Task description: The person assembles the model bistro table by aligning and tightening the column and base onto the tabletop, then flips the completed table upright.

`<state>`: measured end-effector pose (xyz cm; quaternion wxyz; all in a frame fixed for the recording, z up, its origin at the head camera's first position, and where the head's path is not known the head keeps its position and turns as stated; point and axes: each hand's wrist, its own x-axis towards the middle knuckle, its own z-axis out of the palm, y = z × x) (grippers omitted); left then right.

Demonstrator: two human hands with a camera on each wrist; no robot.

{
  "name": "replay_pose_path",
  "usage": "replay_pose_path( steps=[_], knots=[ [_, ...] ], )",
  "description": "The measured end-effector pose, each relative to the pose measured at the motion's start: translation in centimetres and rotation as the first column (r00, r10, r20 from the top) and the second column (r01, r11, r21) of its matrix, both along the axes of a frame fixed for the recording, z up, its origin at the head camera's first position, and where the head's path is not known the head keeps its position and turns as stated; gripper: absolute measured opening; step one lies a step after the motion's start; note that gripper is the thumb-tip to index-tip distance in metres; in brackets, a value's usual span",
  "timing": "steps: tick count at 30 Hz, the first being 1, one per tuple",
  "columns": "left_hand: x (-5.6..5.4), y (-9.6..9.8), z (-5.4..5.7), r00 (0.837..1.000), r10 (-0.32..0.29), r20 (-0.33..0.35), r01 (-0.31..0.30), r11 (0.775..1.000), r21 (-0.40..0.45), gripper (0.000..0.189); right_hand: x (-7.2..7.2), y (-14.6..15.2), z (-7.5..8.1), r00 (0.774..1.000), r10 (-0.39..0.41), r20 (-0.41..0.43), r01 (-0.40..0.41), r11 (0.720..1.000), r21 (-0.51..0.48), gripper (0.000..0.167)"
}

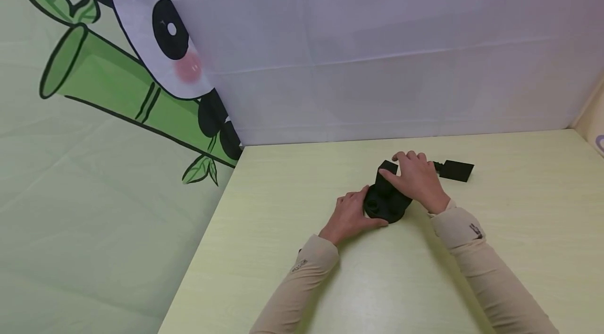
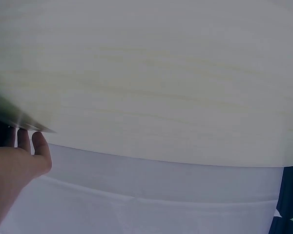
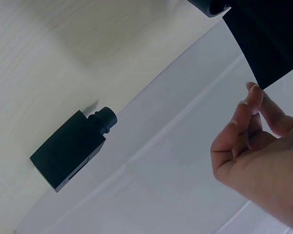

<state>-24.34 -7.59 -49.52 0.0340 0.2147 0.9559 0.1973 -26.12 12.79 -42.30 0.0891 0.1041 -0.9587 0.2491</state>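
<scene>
A black device [image 1: 388,204] with a rounded base and a boxy part rising from it stands on the table in the head view. My left hand [image 1: 351,216] grips the base from the left, fingers along its far side and thumb along the near edge. On the boxy part is my right hand [image 1: 416,176], thumb across its front and fingers behind. The right wrist view has the right fingertips at a corner of the dark part [image 3: 263,53]. In the left wrist view the device is mostly cut off beside the left hand [image 2: 24,156].
A separate black block [image 1: 456,170] with a short round stub lies to the right of the right hand, also large in the right wrist view. The pale table [image 1: 302,176] ends at a white cloth backdrop [image 1: 377,61]; a printed cloth hangs on the left.
</scene>
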Motion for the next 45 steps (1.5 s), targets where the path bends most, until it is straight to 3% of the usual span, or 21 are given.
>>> replay_pose_path(
  steps=[4, 9, 17, 24, 31, 45],
  knots=[
    [0.1, -0.1, 0.0, 1.000, -0.001, 0.008, 0.001, 1.000, 0.010, 0.101, 0.2, 0.1, -0.2, 1.000, -0.007, -0.021, 0.007, 1.000, 0.012, 0.048],
    [0.1, -0.2, 0.1, 1.000, -0.004, 0.009, 0.004, 1.000, 0.017, 0.100, 0.5, 0.4, -0.3, 1.000, -0.031, -0.002, 0.031, 0.999, 0.015, 0.056],
    [0.1, -0.1, 0.1, 1.000, -0.006, -0.013, 0.006, 1.000, 0.008, 0.099, 0.4, 1.0, -0.3, 0.995, 0.094, 0.018, -0.094, 0.995, 0.016, 0.059],
    [0.2, 0.0, 0.1, 1.000, -0.003, -0.001, 0.003, 1.000, 0.005, 0.099, 0.8, 1.3, 0.0, 0.998, 0.057, 0.023, -0.057, 0.998, 0.029, 0.063],
    [0.1, 0.1, 0.2, 1.000, 0.006, 0.002, -0.006, 1.000, -0.003, 0.101, 0.8, 1.3, -0.2, 0.994, 0.112, -0.012, -0.111, 0.992, 0.058, 0.053],
    [0.1, 0.3, 0.0, 1.000, -0.001, -0.008, 0.001, 1.000, 0.014, 0.100, 1.3, 1.3, -0.5, 0.991, 0.112, -0.078, -0.104, 0.990, 0.099, 0.047]
  ],
)
